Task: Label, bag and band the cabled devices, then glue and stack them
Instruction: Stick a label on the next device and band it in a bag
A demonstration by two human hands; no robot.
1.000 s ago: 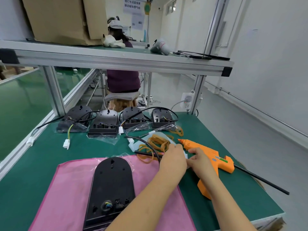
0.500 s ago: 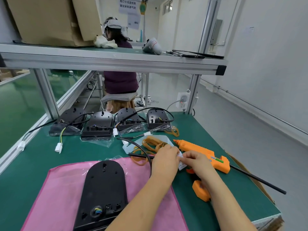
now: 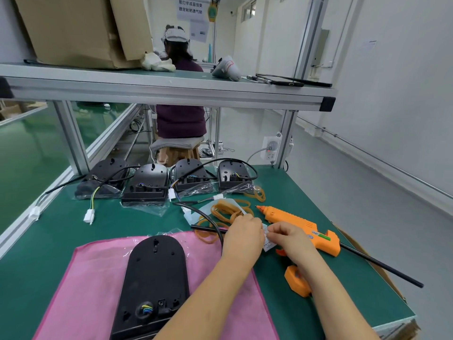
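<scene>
Together, left hand [image 3: 242,235] and right hand [image 3: 290,238] pinch a white label [image 3: 269,242] above the tabletop [image 3: 49,241], just beside the glue gun [image 3: 302,225]; a device [image 3: 154,278] lies on pink cloth [image 3: 85,285].

Bare table [image 3: 49,241] left of pink cloth [image 3: 93,278]: open lane up to row of bagged devices [image 3: 147,185]. Right side crowded: glue gun [image 3: 294,222], long black rod [image 3: 380,266] lying across, rubber bands [image 3: 228,209], looping cable [image 3: 208,214]. Shelf [image 3: 171,94] overhangs back row.
</scene>
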